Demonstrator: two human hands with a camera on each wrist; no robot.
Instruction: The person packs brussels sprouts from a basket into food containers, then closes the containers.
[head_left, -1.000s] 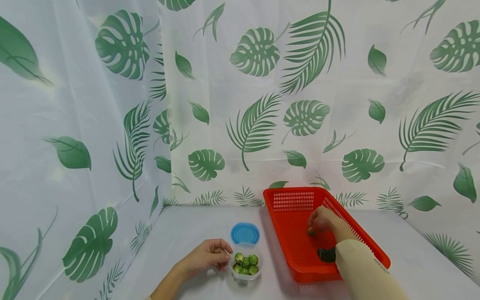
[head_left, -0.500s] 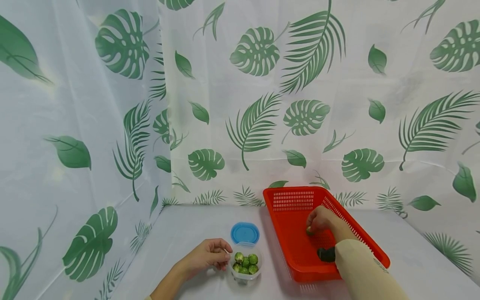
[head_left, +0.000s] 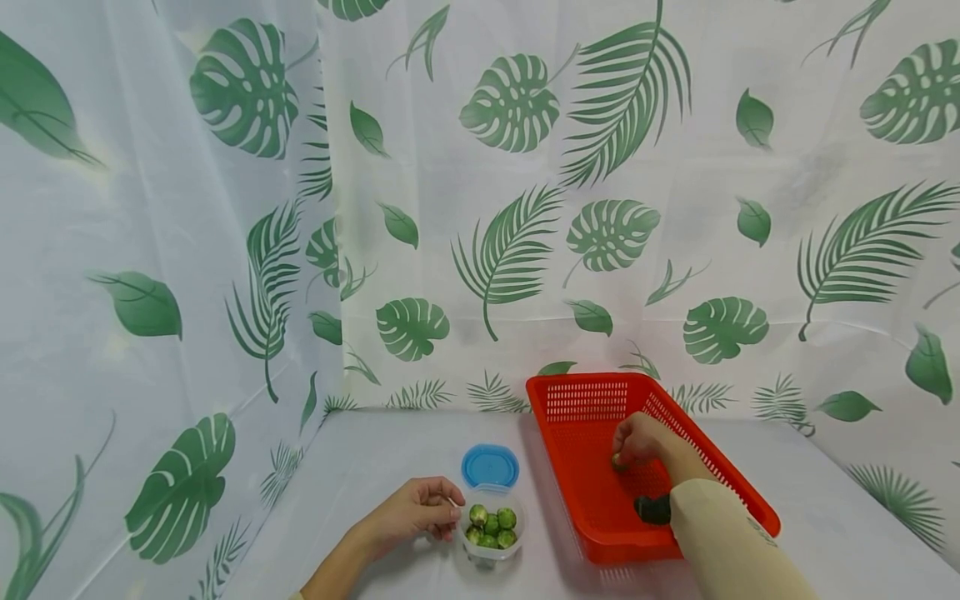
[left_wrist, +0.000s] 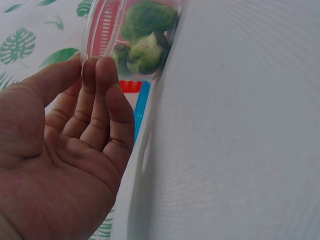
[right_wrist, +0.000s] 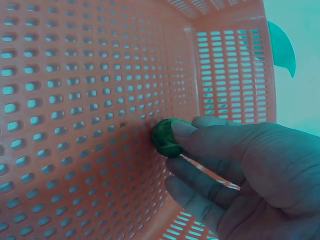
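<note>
In the head view my right hand (head_left: pixel 636 440) reaches down inside the red basket (head_left: pixel 592 546). Its thumb and fingers pinch a green Brussels sprout (right_wrist: pixel 166 137), close to the slotted basket floor in the right wrist view. My left hand (head_left: pixel 426 510) is at the left side of a small clear plastic container (head_left: pixel 468 548), thumb and fingertips holding its rim in the left wrist view. Several Brussels sprouts (head_left: pixel 491 527) lie in this container, which stands upright on the table left of the basket.
A blue lid (head_left: pixel 490 467) lies flat on the white table (head_left: pixel 382 454), just behind the container. A dark device (head_left: pixel 652 510) sits at my right wrist, inside the basket's outline. Leaf-print curtains (head_left: pixel 517 275) stand behind and to the left.
My right hand has shifted very slightly left inside the basket, and the sprout has turned a little in its fingers. My left hand and the container stay where they were.
</note>
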